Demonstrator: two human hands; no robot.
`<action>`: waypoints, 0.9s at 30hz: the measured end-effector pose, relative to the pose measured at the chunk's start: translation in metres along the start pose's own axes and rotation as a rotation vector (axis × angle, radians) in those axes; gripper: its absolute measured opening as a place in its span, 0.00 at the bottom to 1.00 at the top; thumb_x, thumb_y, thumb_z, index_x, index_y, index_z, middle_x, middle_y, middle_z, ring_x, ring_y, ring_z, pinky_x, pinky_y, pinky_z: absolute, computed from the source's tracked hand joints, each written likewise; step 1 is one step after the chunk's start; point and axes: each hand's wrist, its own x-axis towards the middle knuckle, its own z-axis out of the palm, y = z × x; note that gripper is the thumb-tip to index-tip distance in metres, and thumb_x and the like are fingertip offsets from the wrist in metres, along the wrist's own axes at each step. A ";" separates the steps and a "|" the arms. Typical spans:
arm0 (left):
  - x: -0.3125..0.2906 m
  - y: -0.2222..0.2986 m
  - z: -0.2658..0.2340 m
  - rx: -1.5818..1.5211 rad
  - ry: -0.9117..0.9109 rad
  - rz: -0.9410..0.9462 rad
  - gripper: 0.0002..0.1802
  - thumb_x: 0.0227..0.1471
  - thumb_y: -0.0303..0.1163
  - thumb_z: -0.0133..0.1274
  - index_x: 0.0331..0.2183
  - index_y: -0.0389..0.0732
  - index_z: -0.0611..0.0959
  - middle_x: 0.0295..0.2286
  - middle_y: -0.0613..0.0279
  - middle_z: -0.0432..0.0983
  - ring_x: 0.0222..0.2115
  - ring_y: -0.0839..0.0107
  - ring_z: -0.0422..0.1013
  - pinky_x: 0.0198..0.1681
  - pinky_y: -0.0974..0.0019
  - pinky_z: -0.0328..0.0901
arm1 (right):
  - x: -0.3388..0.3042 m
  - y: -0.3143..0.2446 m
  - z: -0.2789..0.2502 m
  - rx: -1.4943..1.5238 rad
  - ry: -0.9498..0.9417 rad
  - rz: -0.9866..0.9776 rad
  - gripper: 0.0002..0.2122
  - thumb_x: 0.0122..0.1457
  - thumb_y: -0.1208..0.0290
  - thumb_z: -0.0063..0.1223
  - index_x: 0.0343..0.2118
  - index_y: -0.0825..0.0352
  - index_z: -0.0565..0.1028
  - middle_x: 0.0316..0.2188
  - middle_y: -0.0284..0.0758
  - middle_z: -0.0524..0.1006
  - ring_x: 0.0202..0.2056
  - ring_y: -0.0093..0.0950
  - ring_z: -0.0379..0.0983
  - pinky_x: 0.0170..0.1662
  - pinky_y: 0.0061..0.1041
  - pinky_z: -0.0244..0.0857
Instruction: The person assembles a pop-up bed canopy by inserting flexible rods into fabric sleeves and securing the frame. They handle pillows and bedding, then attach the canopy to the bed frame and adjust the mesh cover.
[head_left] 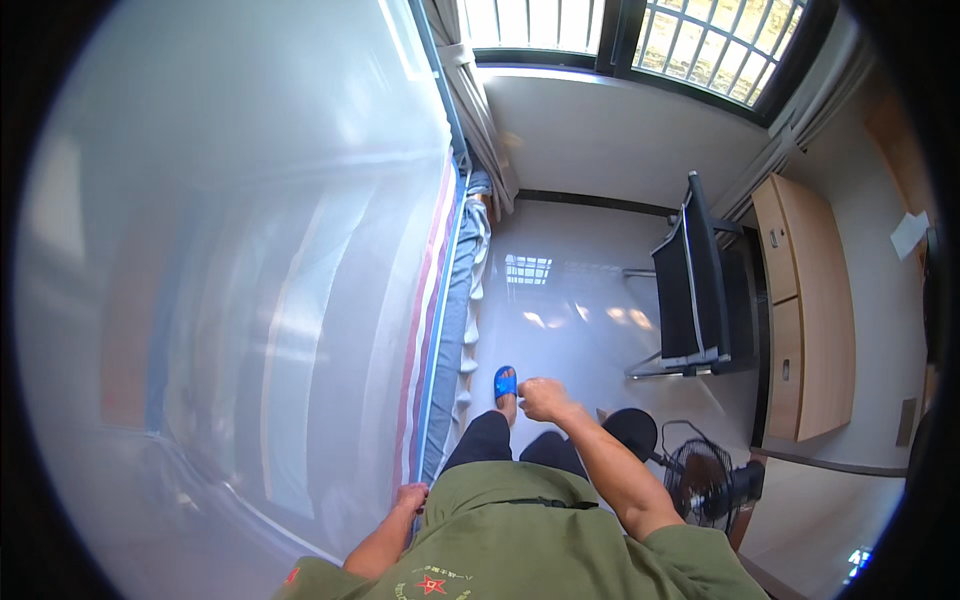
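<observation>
A sheer white mosquito net (250, 110) hangs over a bed on the left. Through it shows striped bedding (350, 330) in grey, white, red and blue. Low at the net's near right edge, beside my hip, my left hand (410, 496) has its fingers curled on the netting; part of the grip is hidden. In front of my body, above the floor, my right hand (544, 398) is closed in a fist with nothing showing in it. Beyond that fist, a blue slipper (506, 382) is on my foot.
To the right stands a black chair with metal legs (690, 285), beside a wooden drawer cabinet (815, 310). A black fan (700, 482) is close to my right elbow, next to a round black object (631, 436). Grey curtains (483, 130) flank the barred window (715, 45) above the tiled floor (560, 320).
</observation>
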 end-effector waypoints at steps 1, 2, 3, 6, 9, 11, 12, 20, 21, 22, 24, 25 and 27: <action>0.008 0.037 -0.009 0.033 0.003 0.059 0.10 0.60 0.34 0.53 0.40 0.43 0.85 0.29 0.64 0.82 0.24 0.70 0.76 0.21 0.63 0.67 | 0.015 0.017 -0.015 0.046 0.019 0.053 0.11 0.58 0.66 0.57 0.42 0.61 0.84 0.38 0.46 0.84 0.45 0.46 0.81 0.49 0.46 0.74; 0.014 0.078 -0.014 -0.041 0.018 0.068 0.10 0.61 0.33 0.53 0.42 0.42 0.85 0.28 0.63 0.82 0.23 0.71 0.76 0.20 0.64 0.67 | 0.025 0.034 -0.028 0.098 0.030 0.114 0.12 0.58 0.66 0.58 0.42 0.61 0.84 0.39 0.46 0.84 0.45 0.46 0.81 0.50 0.45 0.74; 0.012 0.134 -0.015 -0.116 0.034 0.080 0.11 0.61 0.32 0.53 0.44 0.42 0.85 0.28 0.63 0.82 0.22 0.72 0.76 0.19 0.65 0.68 | 0.035 0.049 -0.039 0.148 0.044 0.175 0.12 0.58 0.66 0.58 0.43 0.61 0.84 0.39 0.46 0.84 0.46 0.46 0.81 0.50 0.45 0.73; 0.029 0.283 -0.034 -0.128 0.056 0.238 0.17 0.62 0.31 0.54 0.52 0.41 0.82 0.33 0.61 0.85 0.26 0.74 0.79 0.20 0.67 0.70 | 0.073 0.079 -0.084 0.280 0.117 0.215 0.11 0.58 0.66 0.59 0.41 0.63 0.84 0.39 0.45 0.85 0.47 0.46 0.80 0.51 0.45 0.73; 0.052 0.430 -0.028 -0.126 -0.003 0.407 0.20 0.62 0.31 0.54 0.55 0.39 0.81 0.37 0.60 0.85 0.30 0.75 0.80 0.26 0.67 0.72 | 0.125 0.124 -0.112 0.245 0.064 0.239 0.11 0.58 0.65 0.58 0.40 0.63 0.84 0.39 0.46 0.85 0.45 0.46 0.81 0.50 0.45 0.74; 0.065 0.508 -0.016 -0.145 0.007 0.459 0.19 0.62 0.29 0.54 0.54 0.40 0.81 0.37 0.59 0.86 0.32 0.75 0.81 0.31 0.66 0.74 | 0.172 0.145 -0.131 0.249 0.052 0.229 0.11 0.57 0.66 0.58 0.39 0.63 0.85 0.38 0.47 0.84 0.44 0.47 0.82 0.49 0.45 0.75; 0.071 0.541 -0.010 -0.150 0.004 0.455 0.19 0.62 0.30 0.54 0.54 0.39 0.82 0.38 0.59 0.86 0.33 0.74 0.81 0.33 0.65 0.74 | 0.198 0.151 -0.145 0.284 0.060 0.224 0.11 0.57 0.66 0.57 0.39 0.63 0.85 0.38 0.48 0.84 0.44 0.47 0.82 0.49 0.45 0.75; 0.132 0.768 0.049 0.537 0.224 0.980 0.17 0.59 0.26 0.55 0.50 0.38 0.84 0.45 0.55 0.83 0.50 0.58 0.76 0.54 0.51 0.69 | 0.430 0.207 -0.228 0.536 0.093 0.195 0.12 0.60 0.67 0.54 0.42 0.62 0.85 0.38 0.48 0.84 0.44 0.47 0.81 0.51 0.44 0.74; 0.135 0.814 0.062 0.665 0.200 1.080 0.17 0.57 0.25 0.56 0.49 0.39 0.85 0.47 0.53 0.81 0.55 0.54 0.73 0.61 0.45 0.65 | 0.452 0.222 -0.232 0.564 0.088 0.207 0.12 0.60 0.68 0.54 0.42 0.62 0.85 0.38 0.48 0.84 0.45 0.47 0.81 0.51 0.44 0.74; 0.141 0.850 0.067 0.802 0.248 1.217 0.18 0.56 0.24 0.55 0.49 0.39 0.85 0.49 0.52 0.80 0.58 0.52 0.70 0.64 0.42 0.61 | 0.480 0.230 -0.235 0.589 0.071 0.191 0.12 0.60 0.68 0.54 0.43 0.62 0.85 0.39 0.48 0.84 0.46 0.47 0.81 0.52 0.45 0.73; 0.160 0.922 0.071 1.055 0.350 1.394 0.19 0.54 0.23 0.55 0.48 0.37 0.84 0.52 0.50 0.77 0.62 0.48 0.65 0.67 0.36 0.55 | 0.535 0.233 -0.236 0.691 0.019 0.192 0.11 0.60 0.69 0.54 0.42 0.64 0.85 0.40 0.49 0.84 0.47 0.48 0.80 0.52 0.44 0.73; 0.168 0.954 0.071 1.178 0.401 1.434 0.19 0.53 0.24 0.55 0.48 0.35 0.84 0.53 0.49 0.77 0.63 0.46 0.64 0.68 0.34 0.53 | 0.557 0.230 -0.236 0.734 0.022 0.175 0.11 0.60 0.69 0.54 0.41 0.66 0.84 0.41 0.49 0.83 0.46 0.48 0.80 0.52 0.44 0.73; 0.186 1.013 0.068 1.375 0.553 1.403 0.21 0.50 0.25 0.56 0.48 0.31 0.83 0.53 0.45 0.75 0.63 0.45 0.63 0.69 0.37 0.51 | 0.604 0.230 -0.236 0.803 0.120 0.113 0.11 0.60 0.71 0.53 0.41 0.67 0.84 0.41 0.49 0.83 0.46 0.48 0.79 0.52 0.43 0.72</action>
